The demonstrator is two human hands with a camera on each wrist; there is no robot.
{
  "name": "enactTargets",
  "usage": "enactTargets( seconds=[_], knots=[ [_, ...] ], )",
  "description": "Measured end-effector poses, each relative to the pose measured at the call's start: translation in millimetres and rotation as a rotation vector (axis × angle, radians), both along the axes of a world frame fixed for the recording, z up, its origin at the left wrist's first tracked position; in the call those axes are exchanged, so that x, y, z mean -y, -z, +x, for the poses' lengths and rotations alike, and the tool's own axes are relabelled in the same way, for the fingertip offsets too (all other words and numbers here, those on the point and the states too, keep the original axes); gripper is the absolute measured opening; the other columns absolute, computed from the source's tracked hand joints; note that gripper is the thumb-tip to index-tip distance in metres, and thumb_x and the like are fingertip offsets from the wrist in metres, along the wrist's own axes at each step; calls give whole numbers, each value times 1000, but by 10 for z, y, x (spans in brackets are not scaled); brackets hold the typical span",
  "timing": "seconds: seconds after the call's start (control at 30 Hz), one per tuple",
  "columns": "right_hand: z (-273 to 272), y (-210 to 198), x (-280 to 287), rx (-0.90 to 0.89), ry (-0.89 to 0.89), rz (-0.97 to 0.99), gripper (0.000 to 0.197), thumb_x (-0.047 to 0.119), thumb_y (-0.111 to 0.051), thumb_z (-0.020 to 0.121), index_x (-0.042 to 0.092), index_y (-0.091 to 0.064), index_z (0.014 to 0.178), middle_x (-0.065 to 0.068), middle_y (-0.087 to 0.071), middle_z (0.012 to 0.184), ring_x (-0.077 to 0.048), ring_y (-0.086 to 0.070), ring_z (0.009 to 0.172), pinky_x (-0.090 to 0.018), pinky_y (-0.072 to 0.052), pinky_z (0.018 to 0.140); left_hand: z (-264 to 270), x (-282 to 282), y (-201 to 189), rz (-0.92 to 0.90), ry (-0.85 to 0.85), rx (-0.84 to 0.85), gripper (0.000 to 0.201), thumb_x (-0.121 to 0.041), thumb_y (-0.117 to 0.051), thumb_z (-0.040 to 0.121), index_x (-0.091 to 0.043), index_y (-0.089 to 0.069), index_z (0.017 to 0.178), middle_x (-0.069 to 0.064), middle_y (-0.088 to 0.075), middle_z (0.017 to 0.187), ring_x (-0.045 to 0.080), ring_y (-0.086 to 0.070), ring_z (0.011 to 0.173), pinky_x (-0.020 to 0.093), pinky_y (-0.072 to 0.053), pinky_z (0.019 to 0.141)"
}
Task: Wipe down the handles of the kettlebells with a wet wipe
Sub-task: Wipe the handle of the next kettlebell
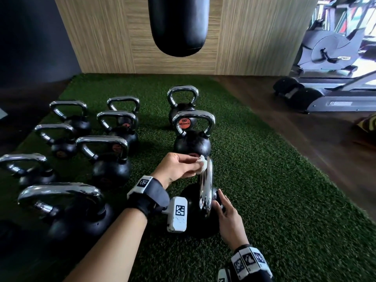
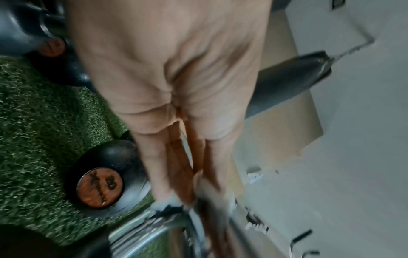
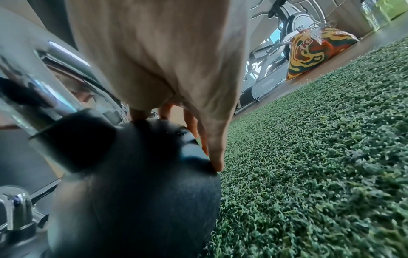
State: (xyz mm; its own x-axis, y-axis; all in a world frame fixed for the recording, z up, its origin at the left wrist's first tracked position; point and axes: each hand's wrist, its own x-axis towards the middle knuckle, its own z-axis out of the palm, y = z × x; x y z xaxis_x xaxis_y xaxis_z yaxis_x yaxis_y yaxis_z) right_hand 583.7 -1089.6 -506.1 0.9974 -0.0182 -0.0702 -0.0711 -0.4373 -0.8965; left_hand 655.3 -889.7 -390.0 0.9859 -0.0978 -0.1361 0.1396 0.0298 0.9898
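Observation:
A black kettlebell (image 1: 200,224) with a chrome handle (image 1: 206,184) stands nearest me on the green turf, its handle edge-on to the head view. My left hand (image 1: 179,166) pinches a small white wet wipe (image 1: 203,165) against the top of that handle. In the left wrist view the wipe (image 2: 167,203) sits at my fingertips on the chrome bar (image 2: 150,232), blurred. My right hand (image 1: 225,210) rests with straight fingers on the kettlebell's black shoulder (image 3: 132,157) beside the handle's base.
Several more chrome-handled kettlebells stand in rows to the left (image 1: 105,157) and behind (image 1: 192,135) on the turf (image 1: 264,190). A black punching bag (image 1: 179,25) hangs ahead. Treadmill (image 1: 325,98) and wood floor lie to the right.

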Motion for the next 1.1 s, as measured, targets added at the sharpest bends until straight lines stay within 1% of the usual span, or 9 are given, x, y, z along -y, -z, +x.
enactTargets(
  seconds=[0.17, 0.27, 0.4, 0.53, 0.7, 0.77, 0.83, 0.93, 1.1],
  knots=[
    [9, 5, 19, 11, -5, 29, 53, 47, -54, 99, 38, -42, 150, -3, -45, 156, -20, -47, 140, -44, -42, 114, -185, -47, -51, 162, 8, 70, 13, -11, -85, 79, -15, -82, 92, 8, -80, 89, 16, -76, 78, 27, -64, 73],
    [-5, -26, 33, 3, -3, 19, 52, 45, -55, 99, 37, -43, 150, -4, -47, 154, -21, -49, 138, -44, -43, 112, -307, 35, -62, 113, -40, 46, 12, -12, -85, 79, -10, -81, 90, 11, -79, 84, 14, -75, 72, 25, -63, 67],
    [-17, -57, 25, -1, 5, 17, 51, 44, -55, 100, 38, -44, 149, -4, -48, 154, -22, -50, 137, -44, -43, 112, -458, -93, -70, 153, 110, -48, 30, -18, -88, 72, -2, -78, 96, 10, -79, 84, 13, -73, 69, 24, -62, 64],
    [-38, -80, 14, 3, 3, 10, 52, 46, -53, 100, 37, -43, 150, -5, -48, 154, -24, -51, 137, -43, -44, 111, -585, -147, -21, 391, 90, 165, 32, -38, -91, 67, -20, -83, 92, -4, -80, 85, 9, -74, 79, 21, -58, 77],
    [-60, -97, 8, 32, 0, 17, 52, 43, -54, 100, 32, -44, 150, 0, -51, 151, -19, -52, 134, -37, -45, 111, -745, -257, 198, 457, 250, 173, 34, -46, -92, 66, -29, -83, 95, -13, -80, 94, 6, -75, 93, 25, -55, 91],
    [-70, -124, 5, 33, 2, 37, 52, 42, -55, 100, 32, -44, 150, 3, -53, 149, -15, -53, 131, -29, -46, 106, -821, -277, 256, 506, 260, 248, 36, -51, -88, 66, -35, -82, 98, -18, -79, 95, 2, -74, 94, 20, -54, 90],
    [-78, -141, 4, 19, 4, 58, 52, 41, -56, 100, 32, -45, 149, 2, -53, 148, -16, -55, 129, -29, -47, 106, -871, -253, 303, 500, 200, 302, 34, -55, -85, 65, -44, -79, 97, -21, -78, 96, -2, -73, 95, 14, -52, 89],
    [-69, -140, 11, 23, 1, 45, 53, 43, -55, 99, 30, -44, 150, -1, -52, 150, -20, -54, 132, -41, -46, 110, -922, -218, 397, 470, 153, 330, 26, -45, -87, 67, -47, -80, 92, -22, -78, 96, -2, -73, 96, 11, -51, 89],
    [-51, -131, 2, 26, -5, 7, 54, 44, -54, 100, 29, -43, 150, -3, -52, 150, -21, -55, 130, -44, -49, 107, -1045, -145, 637, 518, 44, 341, 28, -19, -91, 74, -39, -81, 91, -23, -78, 92, -2, -74, 92, 22, -56, 92]
  ],
)
